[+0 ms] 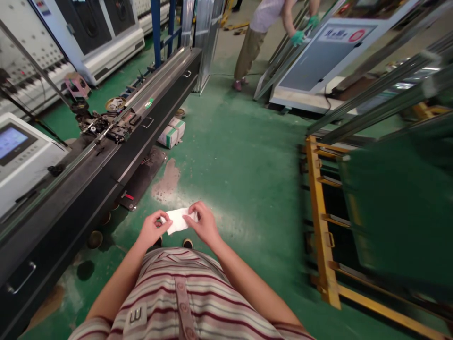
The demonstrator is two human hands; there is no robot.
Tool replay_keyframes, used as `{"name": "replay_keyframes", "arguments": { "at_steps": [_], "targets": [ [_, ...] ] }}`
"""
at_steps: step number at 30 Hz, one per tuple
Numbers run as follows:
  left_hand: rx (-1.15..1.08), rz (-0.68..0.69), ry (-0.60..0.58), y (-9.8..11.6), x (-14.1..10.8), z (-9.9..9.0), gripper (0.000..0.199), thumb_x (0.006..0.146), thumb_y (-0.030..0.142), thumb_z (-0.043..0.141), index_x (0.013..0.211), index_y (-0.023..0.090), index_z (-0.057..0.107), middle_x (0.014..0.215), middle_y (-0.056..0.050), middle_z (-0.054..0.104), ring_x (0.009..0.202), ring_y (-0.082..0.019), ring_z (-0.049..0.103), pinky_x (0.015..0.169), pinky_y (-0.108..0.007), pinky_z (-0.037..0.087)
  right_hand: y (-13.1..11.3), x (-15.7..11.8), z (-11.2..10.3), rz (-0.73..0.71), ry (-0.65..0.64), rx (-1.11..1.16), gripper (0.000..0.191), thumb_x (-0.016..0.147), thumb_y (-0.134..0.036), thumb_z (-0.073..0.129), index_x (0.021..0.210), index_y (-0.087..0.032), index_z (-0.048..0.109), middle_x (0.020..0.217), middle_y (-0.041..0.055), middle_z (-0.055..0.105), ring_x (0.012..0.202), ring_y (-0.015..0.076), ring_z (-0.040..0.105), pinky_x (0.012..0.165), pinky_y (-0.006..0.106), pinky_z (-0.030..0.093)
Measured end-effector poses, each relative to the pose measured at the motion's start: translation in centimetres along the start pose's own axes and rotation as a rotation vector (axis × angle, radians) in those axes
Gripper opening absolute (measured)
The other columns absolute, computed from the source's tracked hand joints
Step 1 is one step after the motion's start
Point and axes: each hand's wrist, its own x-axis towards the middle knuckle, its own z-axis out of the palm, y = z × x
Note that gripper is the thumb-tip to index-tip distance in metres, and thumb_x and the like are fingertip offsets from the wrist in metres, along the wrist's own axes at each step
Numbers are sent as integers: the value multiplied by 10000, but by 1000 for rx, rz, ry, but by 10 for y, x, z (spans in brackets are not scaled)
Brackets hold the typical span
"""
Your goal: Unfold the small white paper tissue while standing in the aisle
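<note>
A small white sheet, which looks like a tissue (179,221), is stretched between my hands in front of my striped shirt. My left hand (154,229) pinches its left end between thumb and fingers. At the other end, my right hand (204,223) grips the upper right corner the same way. The sheet hangs over the green floor, slightly tilted, with its right side a bit higher. Below it the tips of my shoes (187,243) show.
A long black machine bed (106,189) with a carriage (113,127) runs along the left. Small boxes (171,133) lie beside it. On the right stands a yellow metal frame (322,236). A person in green gloves (299,38) handles long metal strips at the back.
</note>
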Motion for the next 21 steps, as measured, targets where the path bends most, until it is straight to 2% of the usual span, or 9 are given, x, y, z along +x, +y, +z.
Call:
{"name": "replay_keyframes", "arguments": {
  "at_steps": [2, 5, 7, 10, 13, 15, 18, 19, 21],
  "targets": [
    [167, 69, -26, 3, -2, 5, 134, 790, 282, 642, 823, 169, 578, 836, -11, 572, 697, -120, 557, 597, -203, 432, 3, -2, 11, -117, 11, -188, 61, 850, -235, 532, 821, -181, 535, 873, 41, 526, 793, 144, 496, 689, 262, 383],
    [380, 201, -45, 6, -3, 9, 45, 828, 206, 570, 868, 187, 571, 883, -18, 586, 826, -146, 566, 698, -228, 448, 3, -6, 25, -258, -61, -353, 185, 912, -205, 397, 1006, -195, 556, 978, 87, 557, 868, 183, 513, 713, 291, 418],
    [484, 256, -51, 6, -3, 9, 87, 838, 167, 539, 917, 192, 567, 898, -21, 592, 851, -154, 559, 756, -257, 439, -1, -9, 32, -296, -141, -262, 303, 887, -176, 415, 1179, -194, 494, 1051, 101, 561, 951, 199, 520, 795, 317, 451],
    [429, 223, -50, 4, -5, 4, 237, 884, 190, 490, 1115, 203, 539, 1055, -55, 612, 955, -172, 575, 853, -294, 444, -4, -12, 43, -193, -217, 40, 511, 815, -180, 526, 1300, -200, 366, 1187, 100, 527, 1060, 189, 520, 937, 344, 449],
    [236, 142, -138, 1, -11, -3, 396, 949, 271, 416, 1343, 231, 408, 1168, -70, 621, 1056, -170, 591, 921, -308, 450, 5, -9, 53, -11, -209, 179, 612, 733, -298, 665, 1268, -201, 383, 1145, 78, 557, 975, 186, 552, 872, 343, 464],
    [184, 137, -166, -2, -16, -10, 420, 962, 307, 410, 1376, 239, 394, 1183, -67, 631, 1094, -170, 584, 955, -315, 431, 10, -2, 53, 122, -180, 213, 461, 711, -346, 669, 1105, -182, 494, 938, 31, 596, 814, 165, 549, 746, 309, 456],
    [89, 157, -25, -11, -20, -27, 386, 957, 353, 431, 1315, 217, 476, 1175, -78, 632, 1084, -172, 578, 954, -313, 416, -6, 9, 35, 256, -97, 322, 264, 698, -384, 663, 796, -171, 542, 676, -23, 531, 633, 121, 478, 594, 253, 388],
    [21, 142, 48, -17, -21, -34, 375, 951, 372, 439, 1278, 201, 505, 1135, -83, 641, 1039, -169, 590, 924, -304, 427, -19, 13, 24, 250, -44, 374, 278, 698, -402, 677, 781, -170, 548, 662, -28, 526, 610, 110, 467, 566, 241, 373],
    [-156, 50, 185, -31, -20, -50, 354, 930, 400, 466, 1191, 177, 554, 1043, -80, 658, 925, -149, 607, 833, -270, 444, -50, 19, 4, 98, 73, 449, 292, 725, -396, 698, 878, -174, 588, 783, -3, 596, 679, 113, 523, 598, 244, 429]
  ]
}}
